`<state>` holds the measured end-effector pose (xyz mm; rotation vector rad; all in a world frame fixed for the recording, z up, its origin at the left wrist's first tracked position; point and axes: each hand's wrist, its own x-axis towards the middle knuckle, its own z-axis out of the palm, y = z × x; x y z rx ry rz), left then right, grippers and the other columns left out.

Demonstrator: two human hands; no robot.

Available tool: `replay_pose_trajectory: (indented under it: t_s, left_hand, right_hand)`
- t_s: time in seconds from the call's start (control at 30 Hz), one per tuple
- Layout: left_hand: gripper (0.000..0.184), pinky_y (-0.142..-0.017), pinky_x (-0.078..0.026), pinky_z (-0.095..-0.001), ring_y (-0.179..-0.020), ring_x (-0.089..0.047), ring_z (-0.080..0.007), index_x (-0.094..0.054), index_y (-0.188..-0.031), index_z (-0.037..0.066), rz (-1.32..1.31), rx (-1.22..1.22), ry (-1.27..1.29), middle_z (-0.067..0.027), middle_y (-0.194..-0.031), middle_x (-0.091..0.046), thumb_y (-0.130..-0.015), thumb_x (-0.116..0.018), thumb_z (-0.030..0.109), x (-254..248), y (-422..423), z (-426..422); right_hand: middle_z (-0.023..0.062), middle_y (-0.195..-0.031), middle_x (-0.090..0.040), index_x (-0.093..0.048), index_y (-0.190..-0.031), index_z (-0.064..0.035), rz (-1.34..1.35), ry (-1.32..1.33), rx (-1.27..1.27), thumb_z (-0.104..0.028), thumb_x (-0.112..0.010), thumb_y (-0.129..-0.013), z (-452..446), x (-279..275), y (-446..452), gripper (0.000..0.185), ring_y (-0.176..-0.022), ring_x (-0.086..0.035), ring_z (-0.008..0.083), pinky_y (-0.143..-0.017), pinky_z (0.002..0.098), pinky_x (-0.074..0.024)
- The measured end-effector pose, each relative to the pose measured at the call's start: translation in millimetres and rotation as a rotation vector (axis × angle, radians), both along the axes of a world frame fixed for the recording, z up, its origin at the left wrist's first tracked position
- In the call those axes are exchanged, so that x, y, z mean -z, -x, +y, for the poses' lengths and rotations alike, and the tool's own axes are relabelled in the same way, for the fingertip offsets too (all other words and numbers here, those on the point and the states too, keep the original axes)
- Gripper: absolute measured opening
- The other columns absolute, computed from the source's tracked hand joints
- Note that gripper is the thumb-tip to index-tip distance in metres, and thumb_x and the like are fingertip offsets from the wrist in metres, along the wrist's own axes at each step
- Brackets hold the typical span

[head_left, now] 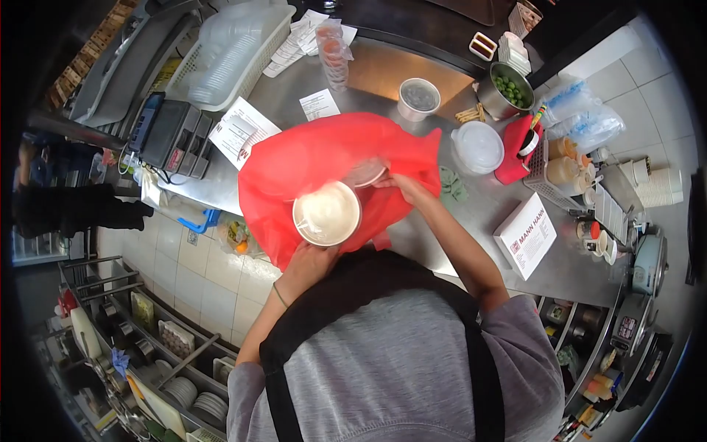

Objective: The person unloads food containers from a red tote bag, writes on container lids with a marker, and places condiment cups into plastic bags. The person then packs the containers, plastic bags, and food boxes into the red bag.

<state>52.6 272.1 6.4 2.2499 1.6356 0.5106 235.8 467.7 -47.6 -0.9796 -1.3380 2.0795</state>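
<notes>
A red bag [276, 166] lies spread over the steel counter in front of me. Above its near edge is a round white tub [326, 214], its top pale and cream-coloured; whether that is a lid or the contents I cannot tell. My left hand [309, 267] is closed on the tub's near side, fingers partly hidden beneath it. My right hand [403, 187] pinches the edge of a small round translucent container [364, 174], slightly blurred, over the bag just beyond the tub. Crumpled green material [452, 184] sits right of the bag.
A lidded bowl [478, 147], a tub with dark contents [420, 99] and a pot of green fruit [508, 87] stand at the back. Stacked cups [333, 55] and receipts [318, 105] are behind the bag. A white box [526, 236] lies right; a person [81, 210] stands far left.
</notes>
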Motion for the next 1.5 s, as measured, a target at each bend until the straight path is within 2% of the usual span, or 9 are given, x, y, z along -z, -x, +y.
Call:
replay_pose_trajectory:
  t_s: [0.23, 0.6, 0.87, 0.97, 1.1, 1.23, 1.33, 1.37, 1.5]
  left_hand:
    - [0.017, -0.053, -0.048, -0.0417, -0.06, -0.061, -0.0306, -0.054, -0.091, 0.005, 0.161, -0.02, 0.215, -0.0139, -0.063, -0.058, -0.085, -0.048, 0.02, -9.0, 4.0, -2.4]
    - [0.025, -0.07, -0.046, -0.0386, -0.077, -0.06, -0.0305, -0.057, -0.098, 0.004, -0.125, 0.221, 0.626, -0.0134, -0.08, -0.062, -0.087, -0.049, 0.025, -103.7, 48.0, 39.1]
    - [0.034, -0.089, -0.041, -0.0414, -0.109, -0.048, -0.0371, -0.054, -0.111, 0.005, 0.553, -0.006, -0.139, -0.0245, -0.121, -0.046, -0.081, -0.057, 0.021, -86.5, 96.2, 135.8]
    - [0.035, -0.088, -0.042, -0.0423, -0.108, -0.049, -0.036, -0.054, -0.112, 0.003, 0.435, -0.038, -0.126, -0.0225, -0.119, -0.05, -0.081, -0.057, 0.02, -130.8, 51.5, 116.1]
    - [0.037, -0.087, -0.043, -0.0372, -0.102, -0.055, -0.0308, -0.052, -0.115, 0.001, -0.113, 0.37, 0.18, -0.0178, -0.112, -0.056, -0.084, -0.055, 0.021, -160.7, -24.8, 116.6]
    - [0.045, -0.09, -0.04, -0.0313, -0.106, -0.052, -0.0187, -0.047, -0.121, -0.001, -0.577, 0.785, 0.649, -0.0127, -0.117, -0.055, -0.091, -0.047, 0.033, -107.8, -150.4, 150.6]
    - [0.051, -0.092, -0.037, -0.0346, -0.103, -0.051, -0.0194, -0.051, -0.117, 0.0, -0.729, 0.451, 1.014, -0.0124, -0.115, -0.055, -0.089, -0.048, 0.042, -45.1, -252.3, 169.2]
    - [0.052, -0.086, -0.042, -0.0369, -0.095, -0.054, -0.0199, -0.053, -0.114, -0.003, -0.887, 0.778, 1.071, -0.0145, -0.109, -0.057, -0.088, -0.049, 0.042, 84.9, -329.6, 213.9]
    - [0.073, -0.098, -0.033, -0.0433, -0.116, -0.043, -0.0329, -0.052, -0.115, -0.003, -0.471, 0.085, 0.781, -0.0229, -0.123, -0.046, -0.079, -0.047, 0.06, 87.6, -384.9, 214.6]
  right_hand:
    - [0.0153, -0.115, -0.054, -0.042, -0.125, -0.0025, -0.056, -0.037, -0.091, -0.031, -0.05, -0.088, 25.4, 2.4, -0.4, 0.048, -0.095, -0.06, 0.0266, -0.08, 0.0336, -0.0484]
    - [0.0149, -0.115, -0.055, -0.045, -0.123, -0.0007, -0.086, -0.487, -0.049, -0.026, -0.049, -0.089, 83.6, -115.9, 1.4, 0.042, -0.095, -0.06, 0.0255, -0.083, 0.0325, -0.0467]
    - [0.0146, -0.115, -0.056, -0.048, -0.121, 0.0006, -0.393, -1.185, -0.44, -0.022, -0.048, -0.09, 87.0, -119.3, 59.9, 0.038, -0.095, -0.06, 0.0247, -0.085, 0.0317, -0.0455]
    - [0.0145, -0.115, -0.056, -0.048, -0.12, 0.0011, -0.022, -1.073, -0.725, -0.021, -0.047, -0.09, 22.8, -162.2, 1.7, 0.037, -0.095, -0.06, 0.0244, -0.086, 0.0314, -0.045]
    - [0.0144, -0.115, -0.057, -0.047, -0.121, 0.0012, 0.271, -0.564, 0.141, -0.029, -0.046, -0.091, -51.3, -176.1, -162.6, 0.043, -0.098, -0.058, 0.0219, -0.085, 0.0334, -0.0449]
    - [0.011, -0.111, -0.058, -0.054, -0.114, 0.0008, -0.475, -0.439, 1.675, -0.033, -0.049, -0.089, -101.1, -66.9, -313.3, 0.042, -0.104, -0.053, 0.0178, -0.087, 0.0316, -0.041]
    - [0.0093, -0.122, -0.05, -0.047, -0.125, -0.0074, -0.441, 0.007, 1.773, -0.05, -0.052, -0.084, -148.2, 34.9, -368.3, 0.06, -0.112, -0.044, 0.0193, -0.089, 0.0384, -0.0354]
    - [0.0084, -0.126, -0.045, -0.045, -0.127, -0.0104, -0.374, 0.054, 1.708, -0.054, -0.05, -0.083, -155.3, 47.0, -360.0, 0.062, -0.117, -0.039, 0.0194, -0.09, 0.0424, -0.0319]
    - [0.0078, -0.091, -0.062, -0.057, -0.107, -0.0001, -0.183, -0.134, 1.633, -0.044, -0.053, -0.086, -152.1, 94.6, -351.5, 0.049, -0.071, -0.055, 0.0158, -0.059, 0.0259, -0.0432]
